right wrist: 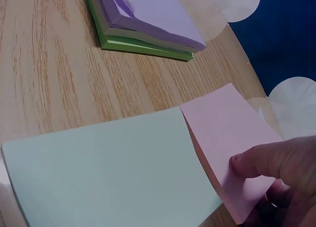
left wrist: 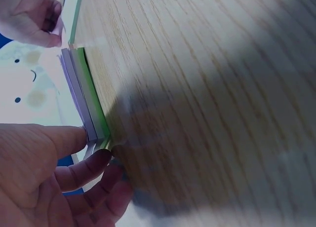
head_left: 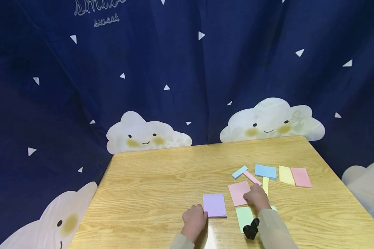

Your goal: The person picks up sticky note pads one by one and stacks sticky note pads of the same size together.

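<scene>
At the lower centre of the head view the left hand (head_left: 194,220) is seen resting on the worktop (head_left: 149,193), its fingers curled against the near left corner of the purple pad (head_left: 214,205); in the left wrist view the thumb and fingertips (left wrist: 94,165) are shown pinching that corner, where purple sheets are stacked on a green layer. Just right of it, at the lower right of centre, the right hand (head_left: 256,197) is laid on the pink note (head_left: 238,192), and in the right wrist view the edge of that note is pinched between the thumb and curled fingers (right wrist: 269,160) and lifted slightly off the wood. The green note (head_left: 245,217) is placed flat just below the pink one, their corners touching, and it is partly covered by the right sleeve (head_left: 272,228), on which a black wrist-mounted device (head_left: 251,229) is worn. Farther up the frame, beyond the right hand, a narrow yellow strip (head_left: 265,185) and a narrow pink strip (head_left: 251,177) are laid close together, with a small blue strip (head_left: 239,172) just above and to the left of them. To the right, a blue note (head_left: 265,171), a yellow note (head_left: 286,175) and a second pink sheet (head_left: 301,177) are set in a row, side by side. Behind the worktop, across the upper frame, a navy curtain (head_left: 174,62) printed with white clouds and triangles is hung.
</scene>
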### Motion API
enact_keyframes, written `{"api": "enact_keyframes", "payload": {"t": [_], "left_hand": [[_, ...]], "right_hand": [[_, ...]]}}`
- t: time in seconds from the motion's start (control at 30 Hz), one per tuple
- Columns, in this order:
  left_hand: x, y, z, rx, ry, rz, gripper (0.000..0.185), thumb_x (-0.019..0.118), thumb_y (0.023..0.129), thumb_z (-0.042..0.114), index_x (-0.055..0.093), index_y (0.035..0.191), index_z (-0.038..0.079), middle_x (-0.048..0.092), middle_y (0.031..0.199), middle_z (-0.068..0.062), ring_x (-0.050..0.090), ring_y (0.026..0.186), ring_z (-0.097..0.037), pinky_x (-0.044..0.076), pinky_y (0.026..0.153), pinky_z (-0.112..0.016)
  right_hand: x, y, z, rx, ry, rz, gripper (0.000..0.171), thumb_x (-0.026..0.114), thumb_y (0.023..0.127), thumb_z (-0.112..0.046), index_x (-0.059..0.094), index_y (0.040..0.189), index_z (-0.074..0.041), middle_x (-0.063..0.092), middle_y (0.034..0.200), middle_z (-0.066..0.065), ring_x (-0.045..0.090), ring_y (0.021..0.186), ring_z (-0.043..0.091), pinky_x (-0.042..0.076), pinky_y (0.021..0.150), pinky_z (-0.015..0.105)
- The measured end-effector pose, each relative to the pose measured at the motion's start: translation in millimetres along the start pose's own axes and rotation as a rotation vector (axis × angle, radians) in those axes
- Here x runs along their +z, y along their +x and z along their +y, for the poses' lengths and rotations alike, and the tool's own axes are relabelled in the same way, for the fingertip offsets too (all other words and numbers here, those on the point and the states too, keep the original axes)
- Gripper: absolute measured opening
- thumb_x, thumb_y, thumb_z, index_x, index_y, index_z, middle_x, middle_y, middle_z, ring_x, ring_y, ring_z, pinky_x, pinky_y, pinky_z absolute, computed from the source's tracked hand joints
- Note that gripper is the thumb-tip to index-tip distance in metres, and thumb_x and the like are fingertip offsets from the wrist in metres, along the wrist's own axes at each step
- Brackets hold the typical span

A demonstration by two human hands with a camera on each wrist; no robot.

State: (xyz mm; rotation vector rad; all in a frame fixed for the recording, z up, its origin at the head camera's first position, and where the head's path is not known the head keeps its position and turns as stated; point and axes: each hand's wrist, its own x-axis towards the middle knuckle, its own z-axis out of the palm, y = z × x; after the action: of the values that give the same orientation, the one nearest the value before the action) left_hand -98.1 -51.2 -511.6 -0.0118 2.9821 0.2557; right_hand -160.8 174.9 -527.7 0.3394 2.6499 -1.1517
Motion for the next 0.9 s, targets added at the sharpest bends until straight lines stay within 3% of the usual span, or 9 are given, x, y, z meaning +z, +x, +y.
{"api": "enact_keyframes", "payload": {"t": [0.33, 0.47, 0.63, 0.8, 0.9], "left_hand": [[-0.3, -1.5, -0.1, 0.001, 0.003, -0.010, 0.030, 0.058, 0.085, 0.033, 0.057, 0.083, 0.003, 0.051, 0.067, -0.008, 0.056, 0.063, -0.026, 0.043, 0.055, -0.038], [-0.1, -1.8, -0.3, 0.005, 0.000, -0.007, 0.029, 0.058, 0.085, 0.033, 0.057, 0.083, 0.004, 0.050, 0.067, -0.008, 0.056, 0.062, -0.026, 0.042, 0.055, -0.038], [0.9, -0.9, -0.6, 0.008, -0.004, -0.001, 0.029, 0.058, 0.085, 0.032, 0.057, 0.082, 0.003, 0.050, 0.066, -0.008, 0.055, 0.061, -0.025, 0.042, 0.053, -0.038], [2.6, 0.0, -1.0, 0.009, -0.002, 0.005, 0.029, 0.058, 0.085, 0.033, 0.057, 0.081, 0.004, 0.050, 0.066, -0.008, 0.055, 0.060, -0.025, 0.042, 0.053, -0.038], [3.5, -0.2, -1.1, 0.006, -0.007, -0.001, 0.029, 0.059, 0.085, 0.033, 0.057, 0.082, 0.004, 0.050, 0.066, -0.007, 0.055, 0.061, -0.025, 0.042, 0.053, -0.038]], "right_hand": [[-4, 6, 7, -0.016, 0.047, -0.028, 0.017, 0.054, 0.067, -0.004, 0.040, 0.058, -0.007, 0.033, 0.052, -0.001, 0.031, 0.047, 0.013, 0.026, 0.045, 0.024], [-9, 6, 7, -0.015, 0.073, -0.031, 0.008, 0.054, 0.067, -0.004, 0.047, 0.065, 0.000, 0.039, 0.058, 0.003, 0.037, 0.053, 0.016, 0.030, 0.048, 0.025], [-14, 6, 8, -0.004, 0.138, -0.045, 0.018, 0.053, 0.068, -0.002, 0.049, 0.081, 0.010, 0.044, 0.067, 0.009, 0.042, 0.058, 0.017, 0.034, 0.051, 0.026], [-15, 6, 12, 0.042, 0.229, -0.085, 0.027, 0.053, 0.068, -0.001, 0.045, 0.091, 0.012, 0.044, 0.067, 0.007, 0.041, 0.052, 0.012, 0.034, 0.047, 0.022], [-16, 5, 13, 0.053, 0.283, -0.101, 0.024, 0.052, 0.068, 0.000, 0.043, 0.088, 0.009, 0.042, 0.062, 0.005, 0.038, 0.047, 0.010, 0.032, 0.043, 0.021]]}}
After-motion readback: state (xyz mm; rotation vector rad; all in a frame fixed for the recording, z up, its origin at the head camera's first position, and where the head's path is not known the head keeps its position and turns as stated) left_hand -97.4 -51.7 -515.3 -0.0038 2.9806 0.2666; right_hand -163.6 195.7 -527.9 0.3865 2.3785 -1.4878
